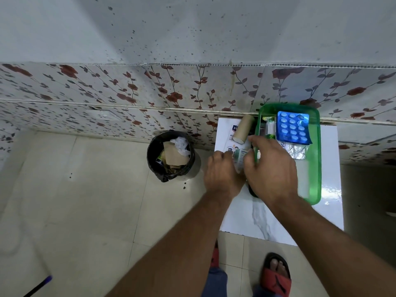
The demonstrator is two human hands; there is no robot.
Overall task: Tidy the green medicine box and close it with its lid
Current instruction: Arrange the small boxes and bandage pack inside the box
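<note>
The green medicine box (315, 159) stands open on a white marble-look table (278, 224) against the wall. Inside it lie a blue blister pack (293, 127), a silver foil strip (296, 149) and a bundle of white sticks (270, 127). My right hand (271, 168) reaches over the box's left rim, fingers spread and curled at the wall. My left hand (222, 172) is just left of the box, its fingers on a small pale green-and-white packet (240, 156). Whether either hand grips the packet is blurred. No lid is in view.
A cardboard tube (243, 129) lies on a printed leaflet (230, 138) left of the box. A black bin (170, 155) lined with a bag and holding card and plastic stands on the tiled floor further left. My feet in red sandals (276, 275) are below the table.
</note>
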